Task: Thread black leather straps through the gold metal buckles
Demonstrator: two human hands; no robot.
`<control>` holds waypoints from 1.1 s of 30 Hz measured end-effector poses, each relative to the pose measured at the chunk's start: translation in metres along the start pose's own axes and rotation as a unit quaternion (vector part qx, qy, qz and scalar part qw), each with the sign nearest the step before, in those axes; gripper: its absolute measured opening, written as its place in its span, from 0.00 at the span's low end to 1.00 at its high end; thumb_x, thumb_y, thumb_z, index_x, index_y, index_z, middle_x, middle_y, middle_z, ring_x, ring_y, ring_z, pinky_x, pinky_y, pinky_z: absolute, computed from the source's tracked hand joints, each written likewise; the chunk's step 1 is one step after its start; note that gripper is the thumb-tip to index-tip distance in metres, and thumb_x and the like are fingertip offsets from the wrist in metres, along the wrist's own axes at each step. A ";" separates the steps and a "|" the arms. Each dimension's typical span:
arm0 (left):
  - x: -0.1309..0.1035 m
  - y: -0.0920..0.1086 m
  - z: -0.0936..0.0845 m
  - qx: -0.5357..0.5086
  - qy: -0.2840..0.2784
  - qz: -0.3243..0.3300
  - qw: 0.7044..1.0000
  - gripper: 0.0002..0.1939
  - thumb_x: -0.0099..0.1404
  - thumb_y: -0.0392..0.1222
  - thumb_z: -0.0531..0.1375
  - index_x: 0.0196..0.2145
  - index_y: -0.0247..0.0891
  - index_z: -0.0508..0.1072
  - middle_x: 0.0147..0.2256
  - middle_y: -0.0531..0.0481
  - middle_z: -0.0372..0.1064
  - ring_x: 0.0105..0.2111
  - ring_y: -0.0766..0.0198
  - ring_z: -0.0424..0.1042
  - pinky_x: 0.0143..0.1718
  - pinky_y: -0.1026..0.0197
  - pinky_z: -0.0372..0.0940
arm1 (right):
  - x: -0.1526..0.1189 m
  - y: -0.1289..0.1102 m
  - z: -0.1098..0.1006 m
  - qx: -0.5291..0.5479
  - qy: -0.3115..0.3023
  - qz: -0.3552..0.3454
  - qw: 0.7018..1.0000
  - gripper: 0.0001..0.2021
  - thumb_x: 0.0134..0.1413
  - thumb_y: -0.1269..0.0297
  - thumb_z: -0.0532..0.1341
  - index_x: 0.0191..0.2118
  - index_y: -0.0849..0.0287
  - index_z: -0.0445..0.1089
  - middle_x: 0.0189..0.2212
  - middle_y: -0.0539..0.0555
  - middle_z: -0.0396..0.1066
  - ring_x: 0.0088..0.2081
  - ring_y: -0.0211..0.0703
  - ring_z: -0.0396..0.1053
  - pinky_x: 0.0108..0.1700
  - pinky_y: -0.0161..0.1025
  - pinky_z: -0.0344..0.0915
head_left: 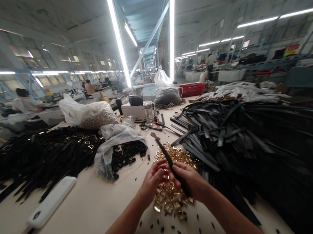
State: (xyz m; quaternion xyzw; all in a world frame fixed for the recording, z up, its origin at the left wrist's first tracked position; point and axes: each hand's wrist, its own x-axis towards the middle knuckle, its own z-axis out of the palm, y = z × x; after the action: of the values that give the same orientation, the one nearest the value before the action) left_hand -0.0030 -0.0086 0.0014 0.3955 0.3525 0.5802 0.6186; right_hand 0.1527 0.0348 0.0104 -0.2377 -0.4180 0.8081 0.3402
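Fingers point(178, 168) of right hand point(192, 178) pinch one strap point(164, 151) above one buckle heap point(166, 194); grip of left hand point(152, 178) unclear.

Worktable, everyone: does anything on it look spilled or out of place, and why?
Small black pieces lie scattered on the tabletop, nearer the wearer than the heap of gold buckles. They look spilled because similar pieces lie bunched in the open plastic bag to the left, though the scatter may be deliberate.
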 end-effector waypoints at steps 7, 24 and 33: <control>0.016 0.011 -0.031 -0.025 0.157 0.008 0.987 0.24 0.54 0.56 0.65 0.39 0.31 0.74 0.22 0.53 0.66 0.16 0.73 0.62 0.17 0.71 0.54 | -0.003 0.006 0.002 -0.112 -0.044 0.092 0.988 0.21 0.50 0.46 0.63 0.35 0.62 0.67 0.18 0.46 0.68 0.12 0.26 0.55 0.13 0.24 0.49; 0.007 0.007 -0.022 0.030 0.048 -0.067 0.996 0.25 0.60 0.60 0.58 0.39 0.32 0.73 0.31 0.44 0.74 0.28 0.63 0.74 0.27 0.65 0.66 | 0.003 0.002 0.006 -0.108 0.174 -0.091 0.975 0.18 0.39 0.52 0.70 0.30 0.61 0.68 0.23 0.48 0.67 0.20 0.31 0.61 0.22 0.29 0.60; 0.010 0.001 -0.024 -0.003 0.050 -0.132 0.990 0.15 0.52 0.45 0.69 0.31 0.33 0.70 0.20 0.54 0.67 0.15 0.73 0.64 0.17 0.71 0.56 | 0.003 0.006 -0.004 -0.251 0.154 -0.083 0.952 0.26 0.53 0.40 0.56 0.21 0.60 0.63 0.15 0.49 0.64 0.15 0.34 0.61 0.18 0.32 0.59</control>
State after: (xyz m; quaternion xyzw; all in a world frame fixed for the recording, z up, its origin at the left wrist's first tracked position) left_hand -0.0239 0.0032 -0.0081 0.3145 0.4306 0.5135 0.6723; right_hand 0.1518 0.0363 0.0026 -0.4019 -0.5683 0.5993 0.3955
